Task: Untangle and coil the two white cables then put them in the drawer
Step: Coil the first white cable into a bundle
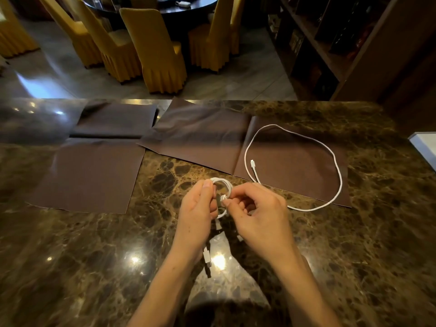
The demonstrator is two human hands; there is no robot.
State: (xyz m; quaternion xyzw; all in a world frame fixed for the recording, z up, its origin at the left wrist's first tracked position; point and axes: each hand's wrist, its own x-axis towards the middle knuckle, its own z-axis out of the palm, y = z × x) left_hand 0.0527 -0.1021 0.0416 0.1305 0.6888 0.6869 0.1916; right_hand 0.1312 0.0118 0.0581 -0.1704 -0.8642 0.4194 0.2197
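Observation:
A small coil of white cable is held just above the marble table at the centre. My left hand grips the coil's left side, thumb on top. My right hand pinches a connector end at the coil's middle. One plug of this cable hangs below my left wrist. The second white cable lies loose in a wide open loop on a brown mat to the right, its plug inside the loop. No drawer is in view.
Several brown leather mats lie across the table's far half. A white object juts in at the right edge. Beyond the table stand yellow-covered chairs, a round dark table and a wooden shelf unit.

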